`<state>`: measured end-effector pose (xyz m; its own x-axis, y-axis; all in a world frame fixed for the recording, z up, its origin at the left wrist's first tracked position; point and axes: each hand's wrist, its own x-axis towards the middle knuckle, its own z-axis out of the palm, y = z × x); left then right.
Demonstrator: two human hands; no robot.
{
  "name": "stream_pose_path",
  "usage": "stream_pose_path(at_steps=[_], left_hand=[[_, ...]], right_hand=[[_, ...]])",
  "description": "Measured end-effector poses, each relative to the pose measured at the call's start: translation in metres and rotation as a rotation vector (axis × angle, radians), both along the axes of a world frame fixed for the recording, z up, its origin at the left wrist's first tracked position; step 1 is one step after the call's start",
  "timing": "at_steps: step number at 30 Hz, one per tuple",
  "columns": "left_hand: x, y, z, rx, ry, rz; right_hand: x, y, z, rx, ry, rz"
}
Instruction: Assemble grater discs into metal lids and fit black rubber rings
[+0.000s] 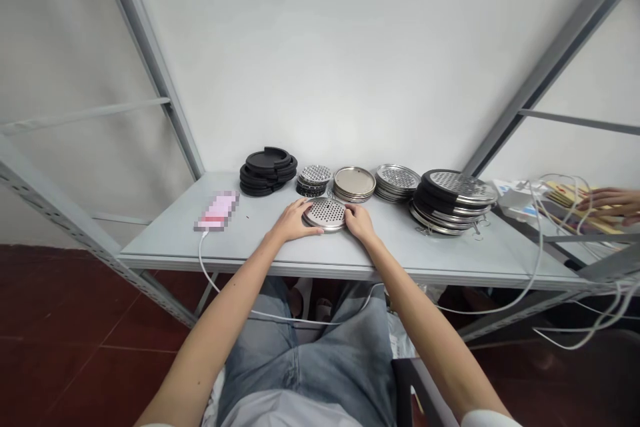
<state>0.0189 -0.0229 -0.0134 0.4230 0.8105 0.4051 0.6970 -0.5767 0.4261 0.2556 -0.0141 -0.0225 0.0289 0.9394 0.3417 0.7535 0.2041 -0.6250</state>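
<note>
Item 1: one perforated disc (326,212), metal, lying flat near the front edge of the counter (170,220); we take it as the landmark for all places below.

Item 2: our left hand (291,223), grasping the disc by its left rim, thumb along the near edge.

Item 3: our right hand (359,221), fingers curled and pinching the right rim of the same disc.

Item 4: black rings (269,175), piled behind the disc and to its left.

Item 5: small perforated plates (315,175), a short pile just behind the disc.

Item 6: plain metal discs (355,181), piled behind the disc, slightly to its right.

Item 7: wide perforated plates (397,179), piled behind the disc and farther right.

Item 8: a mixed stack (453,199), well to the disc's right, black rims and metal layers together, small metal hooks (424,231) at its base.

Item 9: a blurred pink phone (219,209), well to the disc's left, with a white cable (203,257).

Status: we judge the mixed stack to be finished work and the disc a piece in progress. The four separate piles appear to be parts left over for use, so we rate the work as partway along. We cannot tell whether the disc is one layer or several.
</note>
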Motion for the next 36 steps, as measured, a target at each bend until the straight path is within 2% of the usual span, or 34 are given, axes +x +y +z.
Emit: stream_pose_path(at_steps=[5,12,17,22,26,29,36], left_hand=[[0.0,0.0,-0.002,0.091,-0.126,0.005],[0.0,0.002,-0.001,0.055,-0.226,-0.019],[-0.001,0.001,-0.001,-0.037,-0.245,0.031],[-0.001,0.001,-0.001,-0.073,-0.265,0.072],[-0.001,0.002,0.001,-0.095,-0.317,0.103],[-0.001,0.002,0.001,-0.109,-0.342,0.117],[0.0,0.003,-0.001,-0.073,-0.343,0.11]], right_hand=[[0.0,-0.003,0.001,0.002,0.101,-0.026],[0.001,-0.002,-0.001,0.092,0.3,0.003],[0.002,0.001,-0.006,0.139,0.287,0.057],[-0.001,-0.003,-0.003,0.263,0.28,0.048],[-0.004,-0.01,0.003,0.2,0.363,0.065],[-0.005,-0.014,0.006,0.218,0.384,0.095],[-0.002,-0.011,0.003,0.348,0.258,0.11]])
